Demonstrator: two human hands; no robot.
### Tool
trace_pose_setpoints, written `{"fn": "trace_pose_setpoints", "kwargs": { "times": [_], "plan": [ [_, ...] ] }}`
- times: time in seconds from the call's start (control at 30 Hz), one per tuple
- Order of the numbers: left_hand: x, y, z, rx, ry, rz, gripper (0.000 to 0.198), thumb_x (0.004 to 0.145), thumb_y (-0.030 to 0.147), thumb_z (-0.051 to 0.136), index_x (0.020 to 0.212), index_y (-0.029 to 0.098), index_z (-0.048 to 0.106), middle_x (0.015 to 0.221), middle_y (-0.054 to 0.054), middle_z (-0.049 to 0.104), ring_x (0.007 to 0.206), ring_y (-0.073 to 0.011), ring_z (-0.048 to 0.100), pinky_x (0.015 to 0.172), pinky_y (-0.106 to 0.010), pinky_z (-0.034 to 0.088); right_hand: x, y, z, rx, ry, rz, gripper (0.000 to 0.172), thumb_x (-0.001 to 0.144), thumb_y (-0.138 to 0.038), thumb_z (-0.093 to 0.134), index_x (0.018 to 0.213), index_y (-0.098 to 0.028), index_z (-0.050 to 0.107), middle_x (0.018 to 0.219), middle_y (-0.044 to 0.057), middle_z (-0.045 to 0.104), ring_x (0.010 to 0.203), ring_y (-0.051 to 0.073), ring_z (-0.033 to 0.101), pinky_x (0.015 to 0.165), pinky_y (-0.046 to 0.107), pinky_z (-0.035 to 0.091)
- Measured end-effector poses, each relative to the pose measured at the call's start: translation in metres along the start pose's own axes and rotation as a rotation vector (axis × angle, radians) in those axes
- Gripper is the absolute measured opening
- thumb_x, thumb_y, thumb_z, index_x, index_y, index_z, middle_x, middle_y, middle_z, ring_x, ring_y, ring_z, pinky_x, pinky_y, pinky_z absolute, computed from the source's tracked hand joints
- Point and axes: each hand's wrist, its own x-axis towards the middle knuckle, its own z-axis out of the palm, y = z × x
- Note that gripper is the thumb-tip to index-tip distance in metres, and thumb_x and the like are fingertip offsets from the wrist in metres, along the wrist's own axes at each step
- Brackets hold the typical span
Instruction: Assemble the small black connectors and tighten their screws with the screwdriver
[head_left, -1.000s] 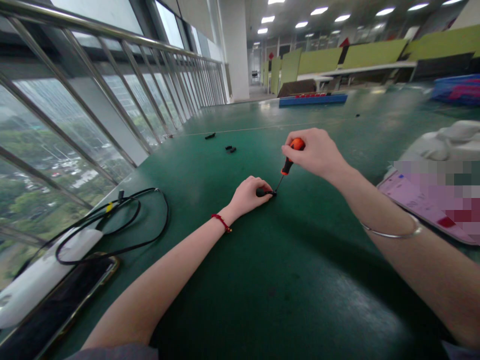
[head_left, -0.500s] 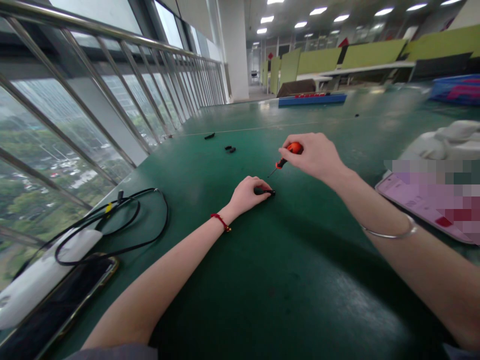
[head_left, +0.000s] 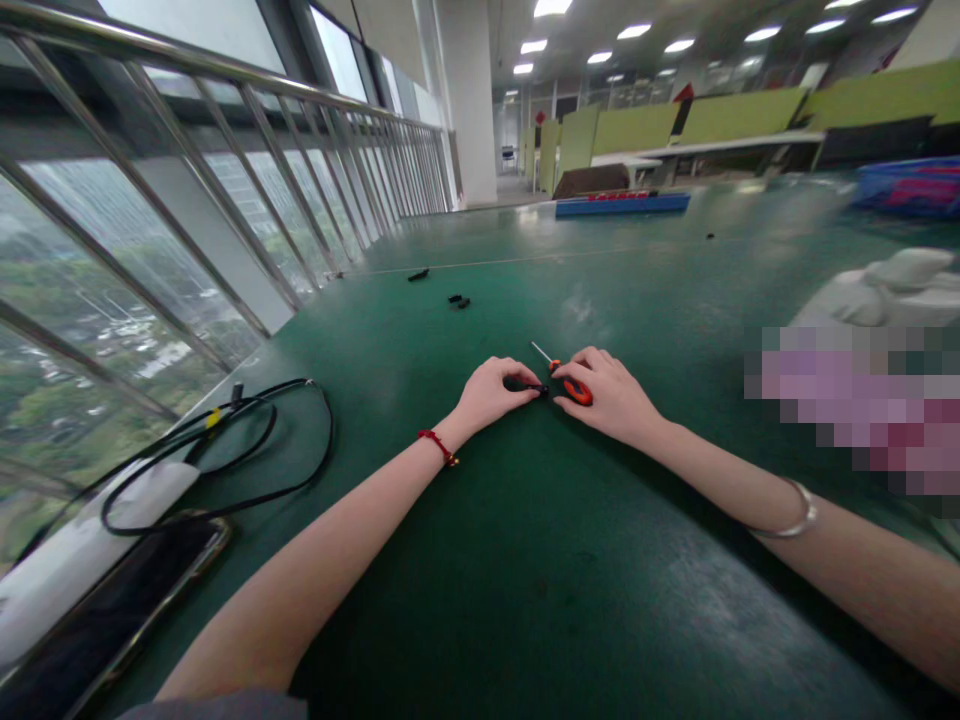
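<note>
My left hand (head_left: 496, 392) is closed, pinching a small black part (head_left: 538, 388) between thumb and fingertips just above the green table; its kind I cannot make out. Close to its right, my right hand (head_left: 609, 395) is closed round a screwdriver (head_left: 577, 390) with an orange and black handle. The screwdriver lies low, its thin metal shaft pointing away and to the left, past the black part. My right thumb and fingers come near the black part's right end; whether they touch it I cannot tell.
Several small black pieces (head_left: 459, 301) lie farther back on the green table (head_left: 465, 570). At the left are a looped black cable (head_left: 330, 440), a white power strip (head_left: 97, 535) and a phone (head_left: 120, 610). A blue tray (head_left: 622, 205) and a blue basket (head_left: 907, 188) stand at the back.
My right hand has come down and toward my left hand. The screwdriver has turned from tip-down to lying low with its tip pointing away. My left hand still pinches the black part.
</note>
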Motion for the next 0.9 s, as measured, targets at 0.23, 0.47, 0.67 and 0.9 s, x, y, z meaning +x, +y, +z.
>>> {"fn": "trace_pose_setpoints", "kwargs": {
  "times": [0.23, 0.47, 0.67, 0.9],
  "plan": [
    [0.001, -0.005, 0.002, -0.039, -0.009, 0.014, 0.012, 0.076, 0.027, 0.069, 0.084, 0.019, 0.073, 0.084, -0.002, 0.07, 0.083, -0.0177, 0.061, 0.08, -0.033, 0.045, 0.01, -0.002, 0.013, 0.05, 0.05, -0.015, 0.015, 0.082, -0.029, 0.06, 0.091, -0.02, 0.069, 0.108, 0.011, 0.057, 0.104, 0.027, 0.049, 0.085, 0.042, 0.043],
    [0.003, -0.012, 0.005, -0.12, -0.041, -0.023, 0.016, 0.074, 0.029, 0.07, 0.085, 0.018, 0.073, 0.085, -0.003, 0.071, 0.083, -0.0176, 0.062, 0.08, -0.032, 0.048, 0.009, -0.002, 0.014, 0.088, 0.07, -0.03, 0.012, 0.082, -0.024, 0.06, 0.089, -0.018, 0.069, 0.107, 0.012, 0.057, 0.102, 0.026, 0.049, 0.085, 0.041, 0.044],
    [0.003, -0.011, 0.005, -0.137, -0.047, -0.026, 0.015, 0.074, 0.028, 0.07, 0.084, 0.018, 0.073, 0.086, -0.004, 0.071, 0.084, -0.0176, 0.062, 0.081, -0.032, 0.048, 0.009, -0.001, 0.016, 0.085, 0.074, -0.035, 0.012, 0.082, -0.025, 0.06, 0.09, -0.02, 0.068, 0.109, 0.011, 0.056, 0.103, 0.025, 0.048, 0.084, 0.04, 0.043],
    [0.002, -0.006, 0.003, -0.116, -0.023, -0.015, 0.012, 0.075, 0.026, 0.069, 0.082, 0.018, 0.073, 0.086, -0.004, 0.07, 0.084, -0.0178, 0.061, 0.08, -0.032, 0.047, 0.005, -0.004, 0.008, -0.053, 0.05, 0.048, 0.024, 0.081, -0.032, 0.059, 0.101, -0.021, 0.067, 0.114, 0.014, 0.052, 0.104, 0.028, 0.049, 0.083, 0.039, 0.04]
  ]
}}
